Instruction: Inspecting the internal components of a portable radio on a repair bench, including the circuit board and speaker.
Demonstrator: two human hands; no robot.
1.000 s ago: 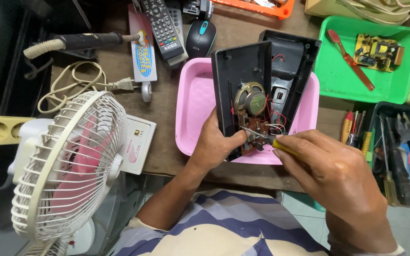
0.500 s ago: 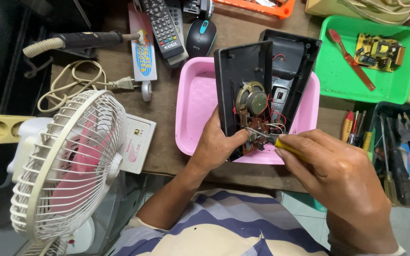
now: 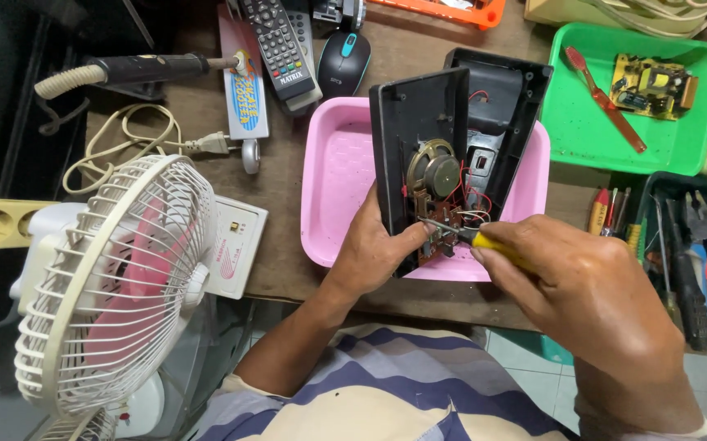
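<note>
Left hand (image 3: pixel 374 249) clamped on black plastic casing half (image 3: pixel 419 122), right hand (image 3: pixel 582 282) pinching yellow-handled screwdriver (image 3: pixel 492 245) at circuit board, six o'clock of round metal speaker (image 3: pixel 432 171); slip likely to snap thin red wires (image 3: pixel 476 196).

A brown wooden table (image 3: pixel 288 269) fills the upper view, crowded with things under even, soft light. Below its near edge, pale tiled floor (image 3: pixel 533 359) shows at the right. To the left the space falls into dark shadow beside a white fan (image 3: pixel 108 286).

Flat blue-and-white package (image 3: pixel 245 102) — perhaps a blister card — beside the remote (image 3: pixel 281 45).
</note>
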